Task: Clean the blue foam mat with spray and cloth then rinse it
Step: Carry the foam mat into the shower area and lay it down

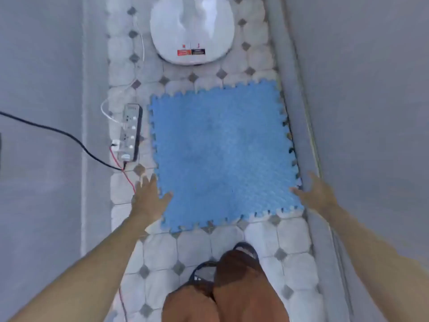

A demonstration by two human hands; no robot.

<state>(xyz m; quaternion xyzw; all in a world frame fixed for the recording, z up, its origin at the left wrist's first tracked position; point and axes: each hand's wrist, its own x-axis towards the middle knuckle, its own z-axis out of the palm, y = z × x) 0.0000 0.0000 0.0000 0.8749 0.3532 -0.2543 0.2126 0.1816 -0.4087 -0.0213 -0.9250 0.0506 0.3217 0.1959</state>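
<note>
The blue foam mat (222,154), square with jigsaw edges, lies flat on the tiled floor. My left hand (149,197) hovers at its near left corner, fingers spread, the thumb over the mat's edge. My right hand (316,194) is at the near right corner, fingers apart, beside the wall's skirting. Neither hand holds anything. No spray bottle or cloth is in view.
A power strip (130,132) with black, white and red cables lies just left of the mat. A white round appliance (192,31) stands beyond the mat. Grey walls close in on both sides. My legs and sandalled feet (232,275) are on the tiles below the mat.
</note>
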